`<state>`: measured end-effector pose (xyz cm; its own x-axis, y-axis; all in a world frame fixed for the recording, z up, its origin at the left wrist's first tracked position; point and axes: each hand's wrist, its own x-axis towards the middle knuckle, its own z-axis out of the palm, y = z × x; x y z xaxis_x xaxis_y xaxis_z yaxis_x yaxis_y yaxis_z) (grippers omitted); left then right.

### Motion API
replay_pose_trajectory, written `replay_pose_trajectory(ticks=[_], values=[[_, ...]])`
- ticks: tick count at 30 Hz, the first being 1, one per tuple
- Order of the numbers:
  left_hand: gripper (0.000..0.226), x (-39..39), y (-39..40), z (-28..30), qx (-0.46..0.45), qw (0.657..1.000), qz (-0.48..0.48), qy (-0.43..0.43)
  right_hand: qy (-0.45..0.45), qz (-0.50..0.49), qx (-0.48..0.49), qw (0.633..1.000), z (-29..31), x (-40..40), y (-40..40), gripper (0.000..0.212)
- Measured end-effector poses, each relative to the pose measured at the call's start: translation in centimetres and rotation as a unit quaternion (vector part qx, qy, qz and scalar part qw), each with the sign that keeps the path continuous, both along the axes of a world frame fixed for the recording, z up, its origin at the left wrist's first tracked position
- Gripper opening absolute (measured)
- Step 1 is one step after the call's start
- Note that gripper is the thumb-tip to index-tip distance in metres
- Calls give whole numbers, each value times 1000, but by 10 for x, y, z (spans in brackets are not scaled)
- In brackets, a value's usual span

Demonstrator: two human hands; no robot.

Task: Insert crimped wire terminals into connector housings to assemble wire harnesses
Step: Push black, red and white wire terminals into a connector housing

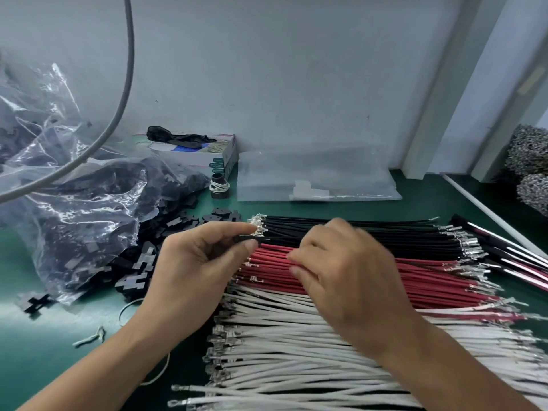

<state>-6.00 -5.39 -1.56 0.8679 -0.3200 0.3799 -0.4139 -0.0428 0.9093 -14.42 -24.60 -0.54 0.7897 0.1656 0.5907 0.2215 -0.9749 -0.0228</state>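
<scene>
Black wires (370, 235), red wires (430, 283) and white wires (296, 345) lie in rows on the green table (44, 366), crimped terminals at both ends. My left hand (195, 262) pinches a small black connector housing (247, 239) between thumb and forefinger, held against the terminal ends of the black wires. My right hand (341, 268) hovers over the red wires with fingers curled; its fingertips are blurred, and whether they hold a wire I cannot tell. Loose black housings (139, 271) lie spilled to the left.
A crumpled clear bag of black housings (89, 203) fills the left side. A small box (207, 152), a rubber-banded black cap (219, 185) and a flat clear bag (320, 179) sit by the back wall. A grey cable (124, 84) hangs at left. Finished harnesses (510, 250) lie at right.
</scene>
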Motion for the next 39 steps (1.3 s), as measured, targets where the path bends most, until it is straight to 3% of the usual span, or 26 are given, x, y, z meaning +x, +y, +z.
replay_pose_trajectory(ticks=[2, 6, 12, 17, 21, 26, 31, 39], values=[[18, 1, 0, 1, -3, 1000, 2, 0, 59, -18, 27, 998, -2, 2, 3, 17], [19, 1, 0, 2, -2, 1000, 10, -7, 57, -10, 69, 996, -1, 5, 2, 3], [17, 1, 1, 8, -24, 999, 9, 20, 49, 11, 72, 996, 4, -1, -10, 7], [26, 0, 5, 16, -75, 991, -28, 106, 78, 60, 177, 979, 5, -6, -22, 22], [26, -4, 4, 17, -60, 987, -73, 129, 43, 74, 201, 976, 8, -8, -10, 18], [32, 1, 9, 21, -87, 979, -61, 173, 14, 61, 218, 974, 12, -9, -14, 13], [35, 0, 9, 22, -107, 963, -94, 227, -6, 66, 221, 973, 14, -8, -12, 18], [30, 0, 9, 21, -105, 960, -126, 228, -16, 80, 230, 970, 13, -10, -9, 19]])
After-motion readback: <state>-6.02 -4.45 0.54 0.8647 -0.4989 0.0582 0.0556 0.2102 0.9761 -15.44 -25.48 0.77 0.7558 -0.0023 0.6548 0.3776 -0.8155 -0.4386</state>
